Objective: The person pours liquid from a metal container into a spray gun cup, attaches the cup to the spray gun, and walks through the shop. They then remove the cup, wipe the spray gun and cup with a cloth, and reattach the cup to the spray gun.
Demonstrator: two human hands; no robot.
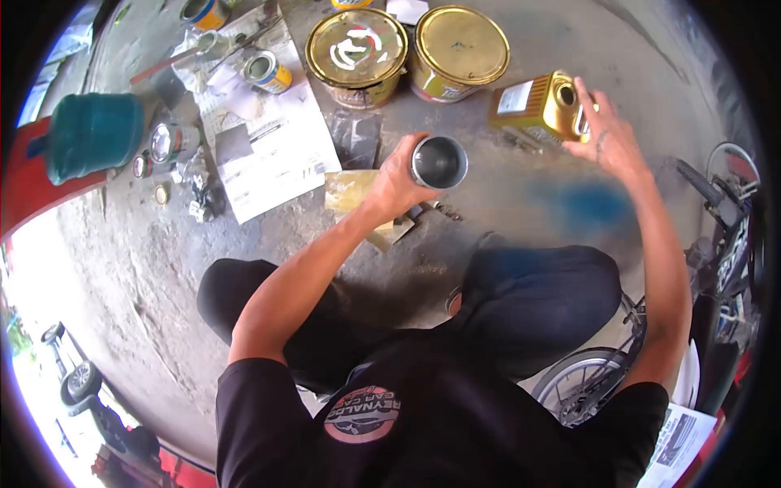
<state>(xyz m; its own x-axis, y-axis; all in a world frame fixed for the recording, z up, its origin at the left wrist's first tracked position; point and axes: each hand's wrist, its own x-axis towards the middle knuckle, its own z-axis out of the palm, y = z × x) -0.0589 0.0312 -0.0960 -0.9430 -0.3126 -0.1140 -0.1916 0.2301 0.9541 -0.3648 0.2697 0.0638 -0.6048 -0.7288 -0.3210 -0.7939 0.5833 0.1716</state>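
Note:
My left hand [399, 177] is wrapped round a small round metal can [439, 163], whose open top faces up and shows a dark grey inside. To the right, my right hand [606, 134] grips the top end of a rectangular gold tin [533, 106]. That tin is tilted, with its round opening toward my right hand and a white label on its side. The two containers are apart. Below my left hand lie a tan sheet [348, 192] and small scraps on the ground.
Two large gold-lidded cans [461, 45] stand ahead. Printed papers [277, 167], a small yellow-labelled can [268, 73] and a teal container [95, 138] are at the left. A bicycle wheel [582, 382] is near my right knee, with more bike parts at the right edge.

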